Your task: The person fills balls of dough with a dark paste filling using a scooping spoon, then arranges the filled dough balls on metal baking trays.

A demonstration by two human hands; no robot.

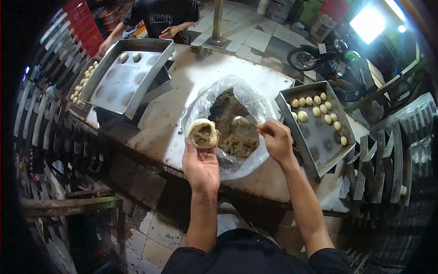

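Observation:
My left hand [200, 162] holds a round piece of dough [203, 133] with brown filling in its hollow. It is raised over the near side of a clear plastic bag [199, 106] of brown filling [232, 128] on the table. My right hand [276, 139] pinches the handle of a spoon [241, 121] whose bowl sits over the filling in the bag. A metal tray [331, 139] at the right holds several filled dough balls [315, 107].
A second metal tray [123, 80] with two dough balls lies at the far left, over another tray [73, 93] of small balls. A person in a black shirt [162, 18] stands across the table. Empty tray racks stand on both sides. A motorbike [319, 57] is parked behind.

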